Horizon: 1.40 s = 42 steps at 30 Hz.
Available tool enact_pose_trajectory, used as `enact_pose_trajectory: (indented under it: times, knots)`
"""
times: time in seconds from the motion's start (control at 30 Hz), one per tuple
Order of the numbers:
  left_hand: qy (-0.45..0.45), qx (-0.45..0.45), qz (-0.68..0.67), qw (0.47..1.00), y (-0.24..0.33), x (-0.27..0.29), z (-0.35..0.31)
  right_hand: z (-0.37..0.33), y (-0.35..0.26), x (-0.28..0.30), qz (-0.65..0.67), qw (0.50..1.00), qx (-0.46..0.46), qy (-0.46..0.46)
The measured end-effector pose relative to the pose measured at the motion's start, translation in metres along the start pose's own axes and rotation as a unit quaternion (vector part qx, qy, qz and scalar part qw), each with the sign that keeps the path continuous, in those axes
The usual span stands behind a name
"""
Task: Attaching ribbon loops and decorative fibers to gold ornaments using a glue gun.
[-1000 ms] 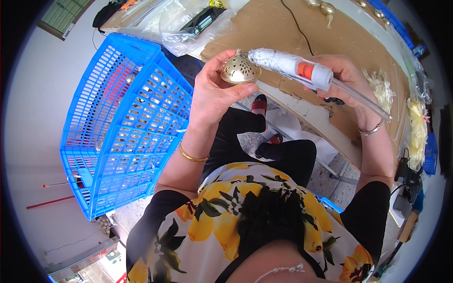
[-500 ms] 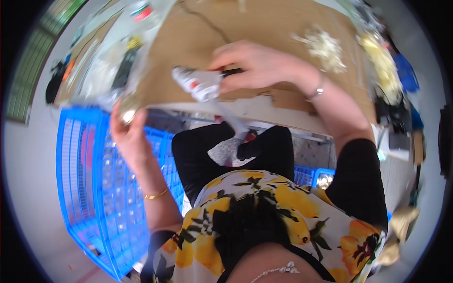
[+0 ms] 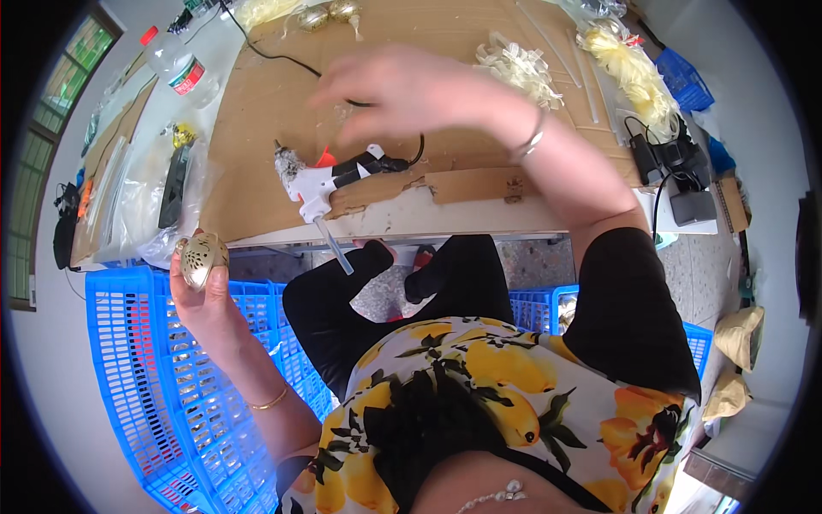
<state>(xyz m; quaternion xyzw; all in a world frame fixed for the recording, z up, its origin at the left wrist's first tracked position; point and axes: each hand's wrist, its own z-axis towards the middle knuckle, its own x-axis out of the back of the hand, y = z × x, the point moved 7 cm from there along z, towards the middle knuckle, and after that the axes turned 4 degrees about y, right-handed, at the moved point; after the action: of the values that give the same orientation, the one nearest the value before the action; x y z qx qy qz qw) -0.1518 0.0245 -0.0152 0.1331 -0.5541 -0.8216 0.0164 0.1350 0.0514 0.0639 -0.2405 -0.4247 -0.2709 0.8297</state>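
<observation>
My left hand (image 3: pixel 202 295), at the left beyond the table's front edge, is closed around a shiny gold ball ornament (image 3: pixel 202 260) with a cut-out pattern. A white and black hot glue gun (image 3: pixel 312 182) lies on the cardboard, its nozzle at the left and a clear glue stick (image 3: pixel 333 246) jutting past the table edge. Above the gun, apart from it, my right hand (image 3: pixel 407 92) is blurred, with thumb and fingers spread and nothing visible between them. Further back lie gold balls (image 3: pixel 329 14) and a pile of cream ribbon loops (image 3: pixel 520 70).
Blue plastic crates (image 3: pixel 184 360) stand below the table on the left. A capped plastic bottle (image 3: pixel 181 70) is at the back left. The gun's black cord (image 3: pixel 274 53) crosses the cardboard. Cream ribbon bundles (image 3: pixel 629 75) and black power adapters (image 3: pixel 672 163) sit at the right.
My right hand has let go of the glue gun, which now rests on the cardboard, and has moved up off it. My left hand still holds the ball. The whole view has shifted.
</observation>
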Motion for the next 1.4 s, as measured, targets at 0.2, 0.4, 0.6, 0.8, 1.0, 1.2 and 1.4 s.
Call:
enact_pose_trajectory:
  times: [0.2,0.4,0.6,0.8,1.0,1.2,1.4]
  knots:
    - [-0.035,-0.004,-0.018,0.999,-0.008,0.000,0.003,-0.039,0.080,0.091,-0.119,0.972,-0.201,-0.018]
    - [-0.055,-0.006,-0.041,0.998,-0.014,-0.010,0.003,-0.097,0.146,0.068,-0.151,0.916,-0.349,-0.130]
    - [-0.057,0.008,-0.067,0.996,-0.001,-0.015,0.001,-0.090,0.167,0.072,-0.135,0.921,-0.355,-0.091]
    - [-0.055,0.010,-0.093,0.994,0.001,-0.012,-0.003,-0.052,0.114,0.107,-0.024,0.946,-0.325,0.002]
    - [-0.105,0.035,-0.128,0.986,0.006,-0.043,-0.015,-0.029,0.044,0.072,0.213,0.931,-0.291,-0.052]
    - [-0.140,0.094,-0.160,0.973,0.009,-0.068,-0.028,-0.009,-0.019,0.044,0.353,0.907,-0.205,-0.101]
    - [-0.148,0.108,-0.107,0.977,0.005,-0.070,-0.024,0.011,-0.082,0.022,0.354,0.924,-0.028,-0.144]
